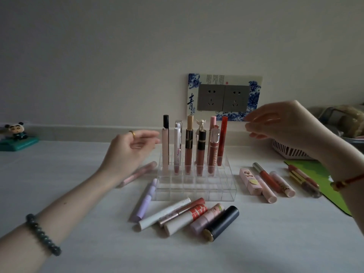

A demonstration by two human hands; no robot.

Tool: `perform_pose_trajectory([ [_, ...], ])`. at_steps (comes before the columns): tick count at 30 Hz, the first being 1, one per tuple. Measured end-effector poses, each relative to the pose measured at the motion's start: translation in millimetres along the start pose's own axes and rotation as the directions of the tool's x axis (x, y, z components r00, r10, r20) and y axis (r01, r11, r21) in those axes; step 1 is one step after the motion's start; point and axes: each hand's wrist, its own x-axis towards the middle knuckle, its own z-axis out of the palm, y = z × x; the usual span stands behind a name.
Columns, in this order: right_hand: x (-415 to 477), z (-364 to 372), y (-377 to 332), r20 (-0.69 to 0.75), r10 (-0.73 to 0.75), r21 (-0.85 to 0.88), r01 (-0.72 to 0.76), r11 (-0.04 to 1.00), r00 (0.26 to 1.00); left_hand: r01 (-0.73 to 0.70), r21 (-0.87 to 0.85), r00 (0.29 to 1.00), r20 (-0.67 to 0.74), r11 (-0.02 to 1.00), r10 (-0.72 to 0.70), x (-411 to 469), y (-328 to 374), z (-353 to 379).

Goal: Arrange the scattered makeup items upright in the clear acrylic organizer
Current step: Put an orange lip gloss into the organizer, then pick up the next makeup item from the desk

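Both your hands, left hand (130, 148) and right hand (279, 123), have fingers loose and empty; the pink tube (137, 174) lies slantwise just under the left.

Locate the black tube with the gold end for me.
The black tube lies on the table, rightmost of the front cluster, just before the organizer, touching the pink tube.

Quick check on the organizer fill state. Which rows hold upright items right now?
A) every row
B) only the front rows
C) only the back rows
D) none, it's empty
C: the upright tubes, such as the red tube and the black-capped pink tube, stand only in the back rows of the clear acrylic organizer, while its front compartments show nothing inside.
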Motion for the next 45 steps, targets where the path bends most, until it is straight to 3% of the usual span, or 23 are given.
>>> perform_pose_trajectory([
  [4, -8, 40, -29, 0.131, -0.128, -0.047, 0.135, 0.99, 0.983, 0.154, 0.201, 0.988, -0.021, 0.967, -0.152, 7, -33, -35],
  [8, -15, 92, -42, 0.293, -0.212, -0.071, 0.242, 0.968, 0.932, 0.233, 0.496, 0.961, 0.015, 0.836, -0.277, -6, -57, -40],
  [11, -13, 122, -47, 0.347, -0.259, -0.08, 0.304, 0.949, 0.901, 0.169, 0.616, 0.965, 0.054, 0.769, -0.255, -16, -69, -39],
  [15, -11, 139, -50, 0.367, -0.277, -0.082, 0.328, 0.941, 0.888, 0.108, 0.648, 0.98, 0.056, 0.754, -0.189, -19, -76, -38],
  [23, -7, 126, -45, 0.305, -0.259, -0.079, 0.295, 0.952, 0.916, -0.007, 0.684, 0.997, 0.06, 0.73, -0.046, -2, -62, -54],
  [28, -4, 113, -48, 0.219, -0.269, -0.019, 0.28, 0.96, 0.938, -0.12, 0.575, 0.986, -0.025, 0.809, 0.164, 17, -12, -83],
  [32, -2, 103, -51, 0.145, -0.278, 0.057, 0.273, 0.96, 0.949, -0.165, 0.122, 0.986, 0.019, 0.979, 0.164, 13, 29, -81],
  [38, -1, 84, -52, 0.133, -0.272, 0.215, 0.24, 0.947, 0.953, -0.122, -0.201, 0.965, 0.204, 0.972, 0.164, 8, 55, -34],
  [45, -2, 69, -38, 0.254, -0.183, 0.318, 0.097, 0.943, 0.95, -0.062, -0.32, 0.939, 0.302, 0.945, 0.164, 16, 54, 16],
])
